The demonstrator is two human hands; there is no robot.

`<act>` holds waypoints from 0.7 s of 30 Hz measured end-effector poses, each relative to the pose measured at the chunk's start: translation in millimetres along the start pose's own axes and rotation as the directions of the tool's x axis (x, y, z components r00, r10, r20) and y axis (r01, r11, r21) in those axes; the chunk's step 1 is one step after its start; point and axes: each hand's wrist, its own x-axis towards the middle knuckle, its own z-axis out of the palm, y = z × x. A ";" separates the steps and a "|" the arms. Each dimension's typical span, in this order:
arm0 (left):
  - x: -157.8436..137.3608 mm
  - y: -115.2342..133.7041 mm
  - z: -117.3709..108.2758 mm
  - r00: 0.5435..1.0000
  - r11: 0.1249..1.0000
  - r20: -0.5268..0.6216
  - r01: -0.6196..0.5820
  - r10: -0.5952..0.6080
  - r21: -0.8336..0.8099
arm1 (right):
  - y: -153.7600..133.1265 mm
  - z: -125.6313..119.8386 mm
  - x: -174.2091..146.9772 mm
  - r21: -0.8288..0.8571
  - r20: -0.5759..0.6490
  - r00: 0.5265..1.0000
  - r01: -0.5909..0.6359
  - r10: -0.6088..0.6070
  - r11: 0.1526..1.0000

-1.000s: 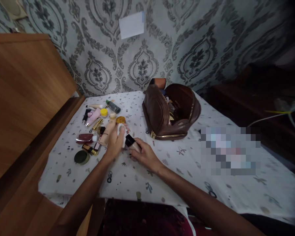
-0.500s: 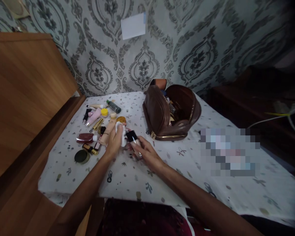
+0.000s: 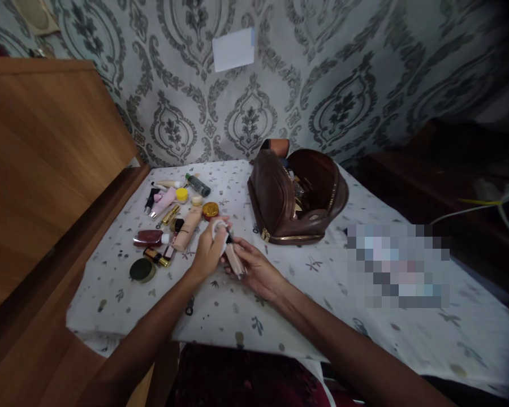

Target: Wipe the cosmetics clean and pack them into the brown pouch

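Observation:
My right hand (image 3: 257, 265) is wrapped round a small foundation bottle (image 3: 234, 260) with beige contents, tilted above the table. A white wipe (image 3: 220, 226) is gripped in my left hand (image 3: 210, 249) and pressed over the bottle's black cap, most of which it hides. Left of my hands, a larger beige bottle (image 3: 186, 229) lies on the cloth. Beyond them sits a round amber-lidded jar (image 3: 210, 210). To the right of my hands stands an open brown cosmetic bag (image 3: 275, 198) with items inside.
More cosmetics lie at the left: a dark red bottle (image 3: 148, 238), a dark green round jar (image 3: 142, 270), a pink tube (image 3: 164, 199) and a green-capped bottle (image 3: 198, 185). A wooden cabinet (image 3: 55, 158) borders the left side; a patterned wall rises behind. A blurred-out patch covers something at the right.
My left hand has moved right with the wipe, from beside the bottle onto its black cap. The bottle stays in my right hand. The view has shifted slightly.

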 end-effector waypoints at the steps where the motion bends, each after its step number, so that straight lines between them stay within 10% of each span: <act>1: -0.9 0.8 0.9 0.999 0.998 0.022 -0.032 0.031 0.048 | 0.7 0.1 -0.6 0.001 0.004 1.000 -0.007 0.007 1.000; 7: 4.4 -2.9 -2.2 0.981 0.982 -0.103 0.153 -0.164 -0.108 | 3.2 3.0 -3.0 -0.045 0.073 0.997 -0.036 0.039 0.998; 11: 5.2 -7.4 0.4 0.953 0.891 0.008 0.286 -0.302 -0.352 | 2.8 1.5 -0.8 -0.069 0.061 0.997 -0.031 0.035 0.997; 21: -2.7 -8.8 9.7 0.986 0.973 0.029 0.168 -0.166 -0.155 | 2.1 -1.2 8.3 0.114 -0.032 0.998 0.050 -0.046 0.992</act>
